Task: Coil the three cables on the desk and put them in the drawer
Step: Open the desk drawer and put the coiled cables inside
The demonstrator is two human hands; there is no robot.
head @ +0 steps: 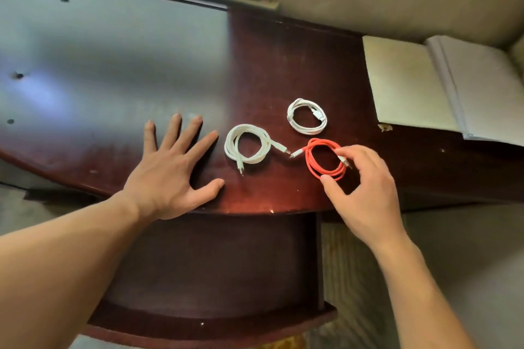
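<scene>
Nearest to the camera, the dark wooden drawer with a curved front [215, 269] stands pulled open under the desk edge, and its inside looks bare as far as one can see.

Just beyond it, on the near edge of the glossy dark reddish wooden desk [272, 71], the left hand [170, 173] lies flat with the fingers spread wide; it holds nothing and seems to steady the body. To the right, the right hand [365, 184] closes thumb and fingers on the orange-red coiled cable [310, 160], pinching its near and right sides, while the coil seems to rest on the desk.

Left of it, between the two hands, lies the thick white coiled cable with two loose plug ends [231, 144], and one plug almost meets a plug of the orange-red one. A little farther is the smaller white coiled cable [295, 125], apart from both.

All three cables look already coiled, so I judge the step in hand is the moving into the drawer, beginning with the orange-red coil. The next move calls for a firm pinch across all loops, so they do not spring open, and a short carry toward the near side and down.

Far right lies an open white notebook [419, 85], well apart. Nothing blocks the way to the drawer.
</scene>
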